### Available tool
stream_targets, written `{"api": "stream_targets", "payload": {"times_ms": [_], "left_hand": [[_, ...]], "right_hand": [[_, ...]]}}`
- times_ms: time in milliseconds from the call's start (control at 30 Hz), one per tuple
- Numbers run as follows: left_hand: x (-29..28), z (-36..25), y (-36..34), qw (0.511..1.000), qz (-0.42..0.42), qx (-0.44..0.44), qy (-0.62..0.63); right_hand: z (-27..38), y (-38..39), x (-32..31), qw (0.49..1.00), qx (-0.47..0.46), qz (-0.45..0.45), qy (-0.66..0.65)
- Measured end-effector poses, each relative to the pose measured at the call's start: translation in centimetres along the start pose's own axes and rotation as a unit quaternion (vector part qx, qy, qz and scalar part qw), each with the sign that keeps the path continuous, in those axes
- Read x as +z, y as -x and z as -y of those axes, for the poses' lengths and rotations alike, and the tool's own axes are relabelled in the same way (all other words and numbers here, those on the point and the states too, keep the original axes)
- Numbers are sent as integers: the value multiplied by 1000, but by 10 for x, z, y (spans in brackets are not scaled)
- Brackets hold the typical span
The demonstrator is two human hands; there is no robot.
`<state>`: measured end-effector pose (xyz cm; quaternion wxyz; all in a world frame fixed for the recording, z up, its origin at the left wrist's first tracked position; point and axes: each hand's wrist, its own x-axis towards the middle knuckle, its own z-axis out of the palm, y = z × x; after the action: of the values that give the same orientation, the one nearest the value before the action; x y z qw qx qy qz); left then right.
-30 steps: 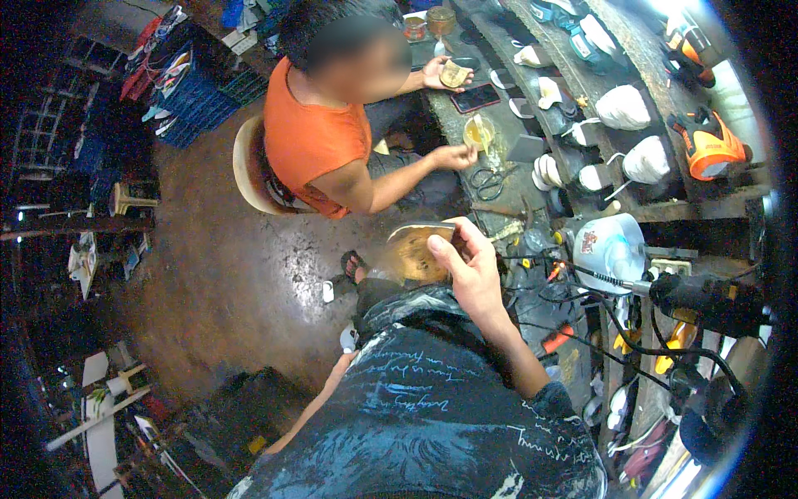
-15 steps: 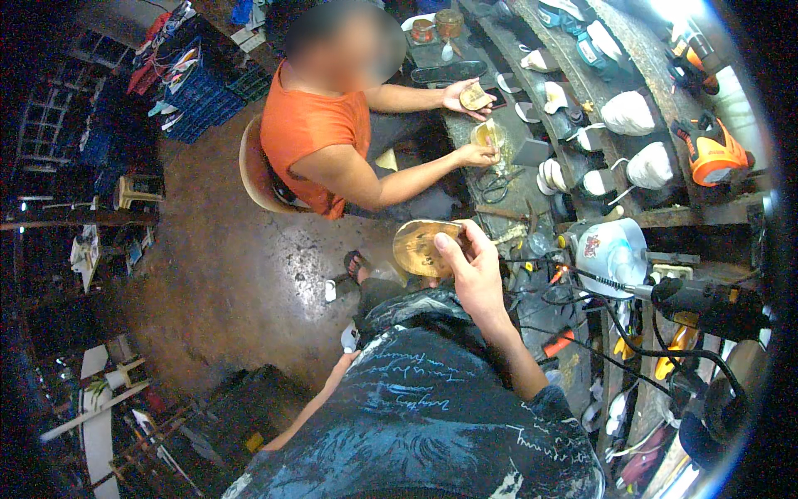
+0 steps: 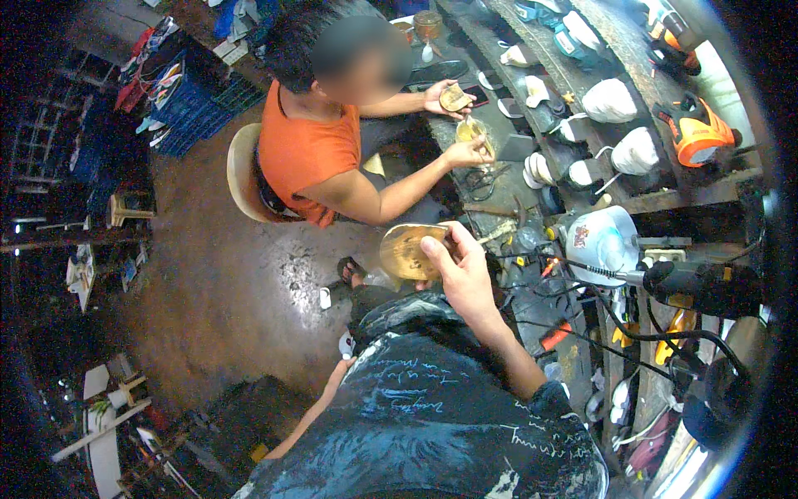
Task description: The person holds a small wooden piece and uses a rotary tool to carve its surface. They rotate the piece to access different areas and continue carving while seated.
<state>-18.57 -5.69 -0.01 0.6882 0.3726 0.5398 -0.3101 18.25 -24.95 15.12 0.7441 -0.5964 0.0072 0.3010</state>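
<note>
I am grasping a curved, brownish-yellow piece (image 3: 407, 254) in the right hand (image 3: 461, 274), thumb pressing its upper face, in front of the dark shirt (image 3: 407, 424) and left of the desk (image 3: 480, 218). The left forearm (image 3: 309, 407) is running up along the shirt's left edge; the left hand is mostly hiding from my feed, so I cannot tell whether it is gripping anything. Farther off, a person in an orange top (image 3: 312, 158) is sitting, holding a smaller tan piece (image 3: 455, 98) in one hand and bringing the other to a yellowish cup (image 3: 470, 133).
</note>
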Motion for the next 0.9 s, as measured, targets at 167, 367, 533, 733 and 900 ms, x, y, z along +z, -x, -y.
{"api": "stream_targets", "payload": {"times_ms": [167,367,533,733,900], "left_hand": [[-1,0,6,1000,7,-6,-9],[-6,2,17,1000,9,-16,-14],[-4,-9,34,999,20,-18,-27],[-41,-124,70,802,-92,72,-585],[5,-200,41,826,-257,402,-301]], "right_hand": [[2,-2,5,997,23,-27,62],[-6,-7,8,998,3,-10,61],[-15,-15,13,994,-61,-16,94],[-12,-12,17,997,-32,-7,66],[-9,-8,20,998,-22,-17,62]]}}
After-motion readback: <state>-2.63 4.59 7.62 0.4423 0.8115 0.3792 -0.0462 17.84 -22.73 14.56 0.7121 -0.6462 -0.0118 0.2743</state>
